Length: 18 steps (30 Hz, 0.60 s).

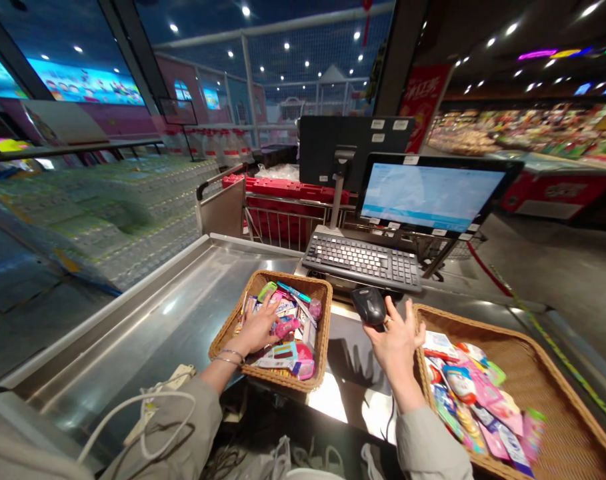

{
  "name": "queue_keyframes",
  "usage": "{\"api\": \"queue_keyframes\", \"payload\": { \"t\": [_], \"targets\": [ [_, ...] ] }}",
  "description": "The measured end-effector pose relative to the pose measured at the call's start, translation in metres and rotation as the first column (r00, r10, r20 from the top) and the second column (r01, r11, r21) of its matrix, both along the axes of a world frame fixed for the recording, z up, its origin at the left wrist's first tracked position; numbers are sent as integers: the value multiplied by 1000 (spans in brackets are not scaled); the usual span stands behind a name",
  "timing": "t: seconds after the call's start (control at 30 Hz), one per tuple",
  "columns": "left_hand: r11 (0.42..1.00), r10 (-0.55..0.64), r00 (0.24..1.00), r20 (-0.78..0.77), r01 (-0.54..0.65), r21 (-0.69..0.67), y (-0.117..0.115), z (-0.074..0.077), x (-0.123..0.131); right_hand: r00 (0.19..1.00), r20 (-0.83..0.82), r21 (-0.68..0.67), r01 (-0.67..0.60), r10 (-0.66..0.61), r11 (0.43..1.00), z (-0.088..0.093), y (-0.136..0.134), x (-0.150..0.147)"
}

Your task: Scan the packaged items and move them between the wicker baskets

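Head view, pink item: the small pink item (pixel 285 327) lies among the goods in the smaller basket, just beside the left thumb, on the side toward the right hand.
Left fingers: the left hand (pixel 255 329) reaches over the near left rim of the smaller basket (pixel 325 340); its fingers are spread, slightly bent and not seen closed round anything, with their tips among the goods.
Goods about the left fingers: a green item (pixel 267 291) sits just past the fingertips, a blue pen-like item (pixel 293 291) lies beyond them to the right, and flat packs lie below the thumb.
Black device: the black device (pixel 367 305) is at the thumb and forefinger of the right hand (pixel 393 343), to their left.
Right fingers: raised and spread apart, a ring on one; whether thumb and forefinger grip the device I cannot tell.
Larger basket: the larger basket (pixel 547 363) stands to the right of the right fingers, its rim close by; bright packets and a round red, white and blue item (pixel 461 383) lie inside.
Keyboard: the keyboard (pixel 363 259) lies beyond the right fingers, past the device.
Screen: the lit screen (pixel 427 195) stands farther beyond the same fingers.
Counter: the metal counter (pixel 183 300) extends left of the left fingers.
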<state>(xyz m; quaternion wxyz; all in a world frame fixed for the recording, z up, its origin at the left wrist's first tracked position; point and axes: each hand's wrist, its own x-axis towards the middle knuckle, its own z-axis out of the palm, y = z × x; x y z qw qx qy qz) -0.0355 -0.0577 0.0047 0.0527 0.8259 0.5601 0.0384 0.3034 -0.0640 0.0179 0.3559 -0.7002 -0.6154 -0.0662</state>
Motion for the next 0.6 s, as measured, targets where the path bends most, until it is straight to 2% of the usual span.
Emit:
{"api": "queue_keyframes", "payload": {
  "t": [0.13,0.27,0.47,0.6],
  "targets": [
    [999,-2,999,-39,4,44,16,-12,11,1000,1,3,-1,1,1000,0,-2,4],
    [1000,0,998,-58,1,23,27,-22,15,1000,-6,8,9,-9,1000,2,-6,9],
    [999,22,999,-37,-21,47,35,-41,15,1000,-14,4,28,-28,1000,1,-6,14],
    [999,49,999,4,-49,22,37,-45,13,999,-18,3,30,-30,1000,0,-4,16]
  ]
}}
